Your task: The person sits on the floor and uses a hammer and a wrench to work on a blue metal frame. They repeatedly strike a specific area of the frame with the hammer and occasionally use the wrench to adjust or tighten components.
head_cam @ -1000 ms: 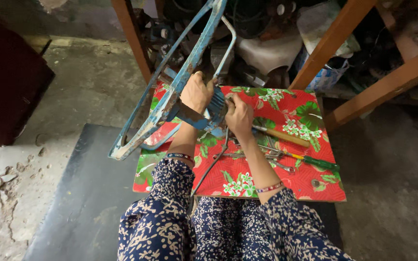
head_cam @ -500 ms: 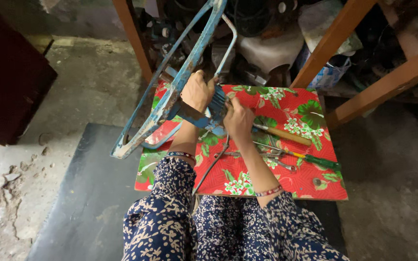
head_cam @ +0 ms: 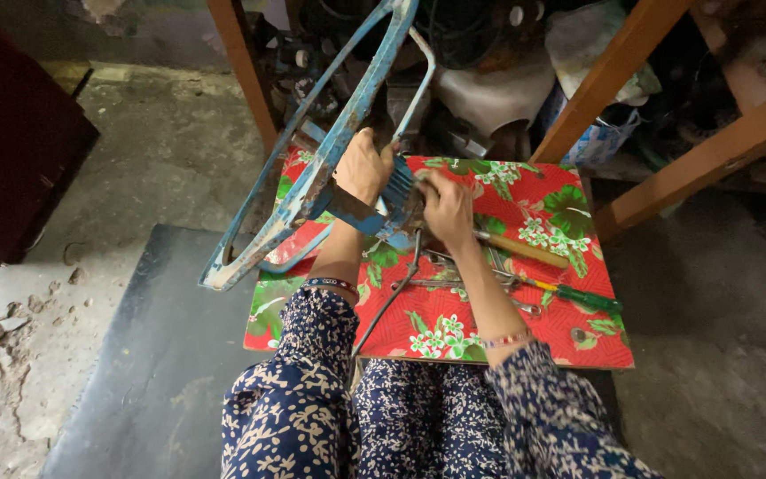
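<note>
A worn blue metal frame [head_cam: 312,177] stands tilted over a red floral board [head_cam: 525,328] on my lap. My left hand [head_cam: 363,167] grips the frame near its crossbar. My right hand [head_cam: 447,208] presses against the frame's blue bracket [head_cam: 396,191], fingers closed on a small part or tool I cannot make out. A thin dark cable [head_cam: 383,310] runs from the bracket down toward my knees.
On the board lie a wooden-handled tool [head_cam: 520,250], a green-handled screwdriver [head_cam: 578,295] and several metal wrenches [head_cam: 454,284]. Orange wooden beams [head_cam: 613,71] and cluttered bags sit behind. A dark mat [head_cam: 152,372] covers the concrete floor at left; a dark cabinet [head_cam: 11,142] stands farther left.
Both hands stay on the frame at the same spot; the frame has barely shifted. The view has moved slightly.
</note>
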